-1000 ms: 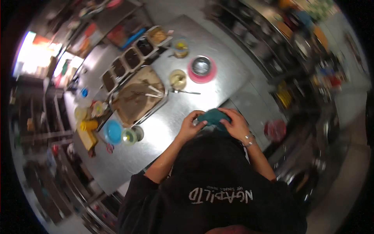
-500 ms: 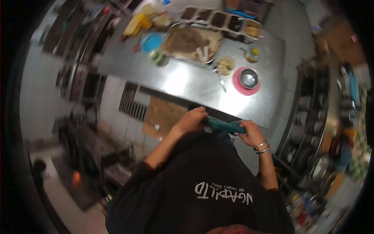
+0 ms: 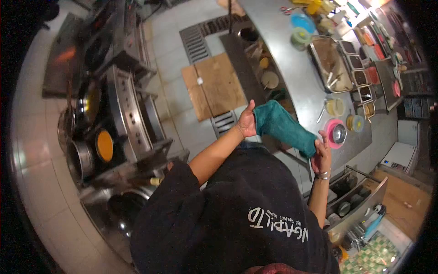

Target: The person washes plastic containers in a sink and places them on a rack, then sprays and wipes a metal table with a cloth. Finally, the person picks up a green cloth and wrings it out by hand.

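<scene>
A folded green cloth [image 3: 285, 128] is stretched between my two hands in front of my dark shirt. My left hand [image 3: 248, 122] has the cloth's left end, its thumb raised and its other fingers hidden behind the fabric. At the lower right end, my right hand [image 3: 321, 154] pinches the cloth, with one finger lifted away. Close beyond it, a metal bowl [image 3: 338, 134] sits on a pink plate [image 3: 332, 144] on the steel table.
The steel table [image 3: 292, 75] runs along the right, bearing a tray [image 3: 329, 64], food containers and a knife [image 3: 321, 114]. Flattened cardboard [image 3: 214, 84] lies on the floor ahead. To the left is a stove [image 3: 121, 98] beside a pan of orange liquid [image 3: 105, 146].
My view has swung left, bringing the stove closer and shifting the table to the right. The cloth, bunched narrow before, is now spread wider between my hands.
</scene>
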A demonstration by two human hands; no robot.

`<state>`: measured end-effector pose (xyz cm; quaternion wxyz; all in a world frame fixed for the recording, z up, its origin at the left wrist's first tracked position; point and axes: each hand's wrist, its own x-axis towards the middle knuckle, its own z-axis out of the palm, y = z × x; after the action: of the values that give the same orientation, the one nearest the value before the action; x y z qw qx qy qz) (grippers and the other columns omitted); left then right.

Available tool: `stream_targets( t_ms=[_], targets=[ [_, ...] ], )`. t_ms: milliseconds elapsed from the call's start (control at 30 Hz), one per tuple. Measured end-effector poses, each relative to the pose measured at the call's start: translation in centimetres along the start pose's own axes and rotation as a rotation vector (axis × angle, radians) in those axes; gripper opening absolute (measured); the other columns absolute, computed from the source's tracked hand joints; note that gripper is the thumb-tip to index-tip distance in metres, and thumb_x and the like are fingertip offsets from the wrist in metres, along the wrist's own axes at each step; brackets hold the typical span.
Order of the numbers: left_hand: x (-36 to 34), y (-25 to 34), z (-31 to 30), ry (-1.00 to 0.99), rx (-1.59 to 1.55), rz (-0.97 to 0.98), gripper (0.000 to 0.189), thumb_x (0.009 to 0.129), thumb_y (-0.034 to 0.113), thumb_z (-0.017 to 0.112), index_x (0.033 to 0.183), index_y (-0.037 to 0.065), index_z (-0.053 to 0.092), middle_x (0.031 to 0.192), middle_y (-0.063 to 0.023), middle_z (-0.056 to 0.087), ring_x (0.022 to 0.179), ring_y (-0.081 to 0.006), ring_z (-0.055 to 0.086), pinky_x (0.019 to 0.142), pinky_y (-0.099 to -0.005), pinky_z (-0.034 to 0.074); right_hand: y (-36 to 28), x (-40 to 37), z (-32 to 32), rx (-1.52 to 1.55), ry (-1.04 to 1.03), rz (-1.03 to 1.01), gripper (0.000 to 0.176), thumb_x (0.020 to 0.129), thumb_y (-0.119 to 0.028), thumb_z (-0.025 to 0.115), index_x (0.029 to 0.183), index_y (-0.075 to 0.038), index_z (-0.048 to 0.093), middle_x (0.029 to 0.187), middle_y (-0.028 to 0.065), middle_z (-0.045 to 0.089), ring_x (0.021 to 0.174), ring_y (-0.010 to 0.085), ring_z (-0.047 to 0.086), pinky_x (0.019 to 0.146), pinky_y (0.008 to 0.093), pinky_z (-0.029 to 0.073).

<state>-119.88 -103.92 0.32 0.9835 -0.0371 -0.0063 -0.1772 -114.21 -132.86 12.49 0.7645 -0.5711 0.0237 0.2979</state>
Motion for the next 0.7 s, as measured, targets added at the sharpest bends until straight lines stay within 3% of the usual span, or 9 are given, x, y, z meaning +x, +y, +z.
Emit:
stream_targets(
  t_ms=[67, 133, 267, 300, 367, 433, 500, 567, 700],
  targets=[
    [-4.4, 0.0, -1.3, 0.205, 0.075, 0.002, 0.068, 0.088, 0.052, 0.058, 0.131, 0.000, 0.049, 0.131, -0.0178, 0.054, 0.120, -0.0301, 0.053, 0.105, -0.0476, 0.038, 1.3, 0.4, 2.6, -0.086, 0.048, 0.037, 0.031, 0.091, -0.010, 0.057, 0.121, -0.003, 0.053, 0.106, 0.0070, 0.061, 0.090, 0.0128, 0.060, 0.077, 0.0257, 0.051],
    [-8.4, -0.1, -2.9, 0.462, 0.236, -0.044, 0.041, 0.097, 0.030, 0.052, 0.123, -0.001, 0.053, 0.123, -0.0171, 0.059, 0.112, -0.0292, 0.058, 0.098, -0.0467, 0.045, 2.5, 1.1, 4.8, -0.214, 0.026, 0.076, 0.028, 0.091, -0.009, 0.058, 0.119, -0.003, 0.055, 0.103, 0.0058, 0.062, 0.089, 0.0120, 0.060, 0.076, 0.0254, 0.050],
    [-16.8, 0.7, -12.6, 0.506, 0.493, -0.116, 0.039, 0.095, 0.026, 0.056, 0.122, -0.002, 0.053, 0.108, -0.0156, 0.064, 0.104, -0.0265, 0.062, 0.093, -0.0430, 0.049, 4.8, 2.0, 9.8, -0.533, -0.120, 0.026, 0.028, 0.091, -0.009, 0.060, 0.118, -0.003, 0.061, 0.098, 0.0017, 0.063, 0.085, 0.0085, 0.057, 0.075, 0.0237, 0.048],
    [-18.2, 2.4, -12.8, 0.017, 0.141, -0.309, 0.039, 0.092, 0.020, 0.059, 0.124, -0.001, 0.052, 0.110, -0.0153, 0.062, 0.104, -0.0249, 0.061, 0.092, -0.0405, 0.049, 5.0, 2.0, 10.6, -0.694, -0.208, -0.006, 0.029, 0.091, -0.009, 0.060, 0.119, -0.003, 0.061, 0.098, 0.0012, 0.063, 0.084, 0.0080, 0.057, 0.076, 0.0236, 0.047],
    [-18.8, 2.8, -10.4, -0.471, -0.216, -0.506, 0.041, 0.090, 0.014, 0.062, 0.127, 0.000, 0.050, 0.111, -0.0151, 0.060, 0.104, -0.0233, 0.060, 0.091, -0.0379, 0.049, 5.5, 2.2, 11.7, -0.722, -0.197, -0.031, 0.031, 0.090, -0.008, 0.061, 0.120, -0.003, 0.061, 0.100, 0.0009, 0.063, 0.085, 0.0076, 0.056, 0.076, 0.0230, 0.047],
    [-19.4, 0.6, -1.2, 0.792, 0.355, 0.405, 0.058, 0.080, -0.001, 0.067, 0.134, 0.004, 0.044, 0.122, -0.0144, 0.053, 0.109, -0.0217, 0.056, 0.090, -0.0345, 0.048, 5.3, 1.9, 12.9, -0.746, -0.187, -0.052, 0.032, 0.089, -0.006, 0.061, 0.121, -0.003, 0.060, 0.102, 0.0006, 0.064, 0.086, 0.0072, 0.056, 0.077, 0.0224, 0.046],
    [-18.9, 3.2, 1.5, 0.654, 0.732, 0.430, 0.076, 0.070, -0.018, 0.066, 0.138, 0.001, 0.038, 0.123, -0.0140, 0.052, 0.110, -0.0257, 0.056, 0.094, -0.0383, 0.048, 4.2, 1.6, 14.4, -0.794, -0.176, -0.101, 0.036, 0.087, -0.003, 0.063, 0.123, -0.005, 0.060, 0.100, -0.0002, 0.063, 0.085, 0.0070, 0.056, 0.078, 0.0224, 0.046],
    [-18.2, 4.8, 2.6, 0.686, 0.914, 0.382, 0.076, 0.068, -0.014, 0.069, 0.137, 0.000, 0.040, 0.122, -0.0123, 0.051, 0.110, -0.0241, 0.056, 0.097, -0.0364, 0.046, 5.2, 2.4, 13.6, -0.605, -0.138, -0.068, 0.042, 0.083, 0.000, 0.066, 0.124, -0.007, 0.060, 0.099, -0.0029, 0.062, 0.087, 0.0063, 0.057, 0.079, 0.0229, 0.046],
    [-14.3, 8.2, 4.6, 0.611, 1.375, 0.497, 0.074, 0.066, -0.008, 0.074, 0.133, 0.001, 0.046, 0.119, -0.0123, 0.052, 0.109, -0.0240, 0.056, 0.097, -0.0340, 0.045, 5.5, 4.3, 11.6, -0.818, -0.028, -0.233, 0.047, 0.078, -0.002, 0.072, 0.123, -0.011, 0.061, 0.097, 0.0009, 0.064, 0.088, 0.0139, 0.061, 0.079, 0.0278, 0.049]
  ],
)
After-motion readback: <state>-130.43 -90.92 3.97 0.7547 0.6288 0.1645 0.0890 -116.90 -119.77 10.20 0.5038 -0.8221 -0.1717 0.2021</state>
